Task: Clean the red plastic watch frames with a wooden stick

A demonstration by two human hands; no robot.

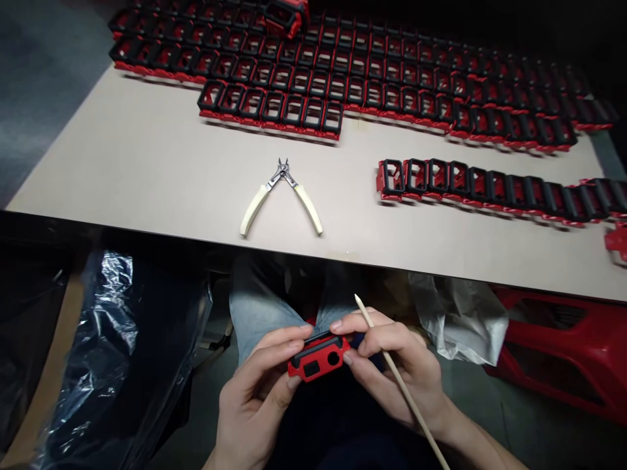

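A small red plastic frame with a black rim (319, 358) is held over my lap, in front of the table edge. One face with a square hole and a round hole is turned up toward me. My left hand (259, 385) pinches its left end between thumb and fingers. At the other end, my right hand (396, 359) grips the frame with thumb and fingertip. A thin pointed wooden stick (409, 398) also rests in the right hand, passing between its fingers with the tip up. Side cutters (283, 189) with cream handles lie spread on the table.
Rows of similar red and black frames (294, 78) fill the table's far side. Another row (465, 186) runs along the right. Below the table (161, 176) are a plastic-wrapped stack (117, 352) at left, a white bag (460, 313) and a red shell-like part (568, 352) at right.
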